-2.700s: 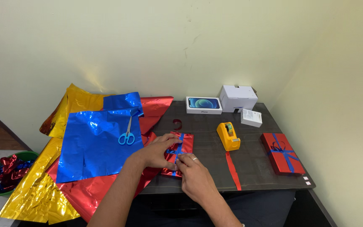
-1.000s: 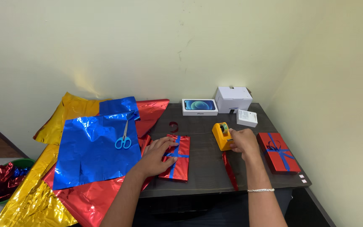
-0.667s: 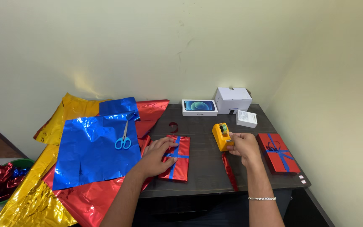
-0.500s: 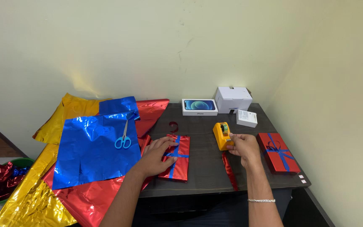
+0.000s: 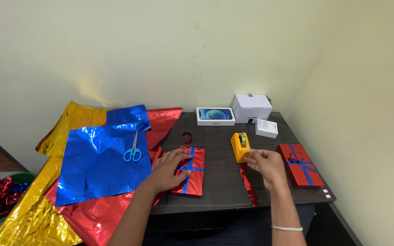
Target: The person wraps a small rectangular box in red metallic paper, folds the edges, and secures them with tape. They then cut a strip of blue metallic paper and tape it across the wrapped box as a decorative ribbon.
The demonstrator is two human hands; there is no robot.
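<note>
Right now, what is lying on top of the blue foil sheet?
A pair of light-blue-handled scissors rests on the blue foil sheet, near its upper right. Red foil and gold foil show beneath its edges; whatever else it covers is hidden.

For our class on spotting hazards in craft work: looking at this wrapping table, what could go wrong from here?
1. The left hand alone pins the red parcel; if it lifts, the blue ribbon may loosen.
2. The right hand is at the yellow tape dispenser; its cutting edge could nick the fingers.
3. The scissors lie on slippery blue foil that overhangs the table and might slide off.
</note>
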